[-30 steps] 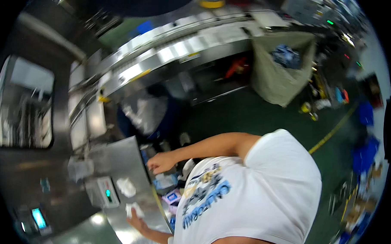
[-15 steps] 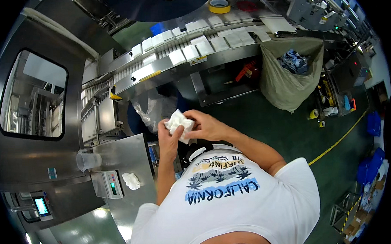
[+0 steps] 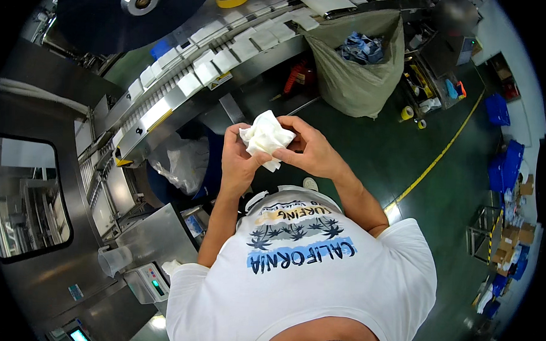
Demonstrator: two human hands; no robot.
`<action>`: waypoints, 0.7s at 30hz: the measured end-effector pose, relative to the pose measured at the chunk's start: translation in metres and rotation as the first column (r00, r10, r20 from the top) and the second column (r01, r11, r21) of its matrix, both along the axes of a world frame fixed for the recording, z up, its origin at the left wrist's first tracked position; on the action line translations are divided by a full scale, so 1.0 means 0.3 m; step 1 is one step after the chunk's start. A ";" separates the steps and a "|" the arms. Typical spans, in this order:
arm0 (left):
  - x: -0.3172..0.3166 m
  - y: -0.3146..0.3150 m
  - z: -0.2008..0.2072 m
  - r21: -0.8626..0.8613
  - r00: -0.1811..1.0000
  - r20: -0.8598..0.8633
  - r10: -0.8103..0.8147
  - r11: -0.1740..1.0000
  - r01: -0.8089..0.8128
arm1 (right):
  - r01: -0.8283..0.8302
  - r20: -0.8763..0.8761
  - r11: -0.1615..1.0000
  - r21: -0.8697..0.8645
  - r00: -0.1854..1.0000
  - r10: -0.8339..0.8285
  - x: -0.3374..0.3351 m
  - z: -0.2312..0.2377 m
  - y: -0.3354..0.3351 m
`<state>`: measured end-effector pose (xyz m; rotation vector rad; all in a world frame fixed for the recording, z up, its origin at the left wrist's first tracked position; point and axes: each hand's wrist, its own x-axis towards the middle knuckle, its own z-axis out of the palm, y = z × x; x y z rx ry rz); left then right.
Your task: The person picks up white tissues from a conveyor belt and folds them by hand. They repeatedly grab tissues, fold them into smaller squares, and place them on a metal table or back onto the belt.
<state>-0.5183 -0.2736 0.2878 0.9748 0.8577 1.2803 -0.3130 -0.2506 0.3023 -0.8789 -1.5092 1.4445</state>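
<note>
A crumpled white wipe (image 3: 267, 134), loosely bunched with its corners sticking out, is held up in front of my chest. My left hand (image 3: 239, 160) grips its left side, the thumb pressed on the near edge. On the other side my right hand (image 3: 310, 148) pinches it between thumb and fingers. Beyond my hands, a conveyor (image 3: 167, 109) carries rows of flat white folded pieces (image 3: 224, 60). Part of a second crumpled white piece (image 3: 171, 267) shows on the steel table (image 3: 162, 239), mostly hidden by my left sleeve.
A digital scale (image 3: 146, 283) and a clear plastic jug (image 3: 114, 260) stand at lower left. Below the conveyor is a blue bin (image 3: 212, 162) with a clear liner. A large beige sack (image 3: 360, 83) holds blue scraps. Yellow tape rolls (image 3: 406, 113) lie right of it, near a yellow floor line (image 3: 437, 157).
My view and body have turned rightward, so the conveyor and table sit further left. Both hands have lifted the wipe and spread it slightly wider.
</note>
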 end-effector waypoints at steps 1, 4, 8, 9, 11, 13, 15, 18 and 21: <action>0.013 0.004 0.001 0.024 1.000 -0.023 -0.015 1.000 0.016 | 0.034 0.021 0.999 0.038 0.999 -0.035 0.010 0.013 -0.007; 0.050 0.004 0.028 0.085 0.997 -0.061 -0.054 0.995 0.059 | 0.102 0.108 0.993 0.063 0.988 -0.108 0.041 0.063 -0.023; 0.089 -0.013 0.073 0.046 0.991 -0.073 -0.113 0.992 0.116 | 0.201 0.104 0.979 0.037 0.973 -0.204 0.077 0.028 -0.046; 0.089 -0.020 0.080 0.030 0.989 -0.075 -0.131 0.991 0.134 | 0.213 0.066 0.977 0.019 0.975 -0.214 0.080 0.018 -0.054; 0.084 -0.032 0.088 -0.002 0.984 -0.078 -0.162 0.987 0.162 | 0.228 -0.008 0.973 -0.019 0.974 -0.228 0.077 0.009 -0.069; 0.079 -0.046 0.086 -0.013 0.987 -0.036 -0.160 0.987 0.159 | 0.195 -0.069 0.976 -0.101 0.977 -0.203 0.072 0.015 -0.080; 0.082 -0.044 0.093 -0.025 0.988 -0.025 -0.151 0.988 0.151 | 0.162 -0.150 0.972 -0.169 0.971 -0.188 0.077 0.001 -0.075; 0.090 -0.028 0.074 -0.056 0.992 0.024 -0.124 0.991 0.125 | 0.141 -0.238 0.964 -0.225 0.951 -0.195 0.085 -0.006 -0.078; 0.078 -0.034 0.060 -0.084 0.997 -0.003 -0.083 0.993 0.083 | 0.120 -0.310 0.968 -0.221 0.932 -0.187 0.075 -0.061 -0.096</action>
